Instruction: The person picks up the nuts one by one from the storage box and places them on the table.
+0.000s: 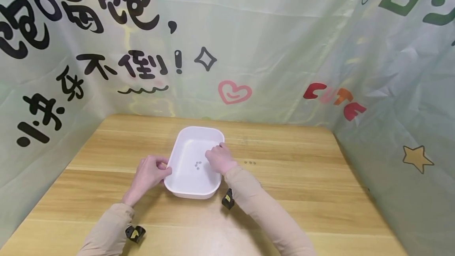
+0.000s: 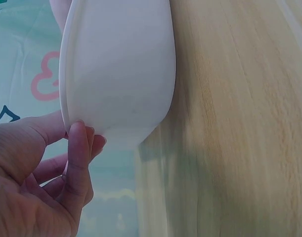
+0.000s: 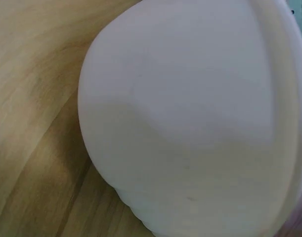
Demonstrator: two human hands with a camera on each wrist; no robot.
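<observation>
A white plastic tray (image 1: 192, 189) with rounded corners rests on the wooden table. My left hand (image 1: 151, 173) pinches its left rim; the left wrist view shows the thumb and fingers (image 2: 79, 153) on either side of that edge. Over the tray's right side is my right hand (image 1: 219, 158), its fingers curled; whether it pinches something small is hidden. Several tiny shiny pieces (image 1: 198, 162) lie on the tray floor, too small to identify. To the right, a short row of similar pieces (image 1: 250, 162) lies on the table. The tray's outer wall (image 3: 190, 98) fills most of the right wrist view.
The wooden table (image 1: 291, 192) extends around the tray on all sides. A printed fabric curtain (image 1: 277, 62) encloses its back and sides. Small black devices, one at the left wrist (image 1: 135, 233) and one at the right wrist (image 1: 228, 199), hang below the sleeves.
</observation>
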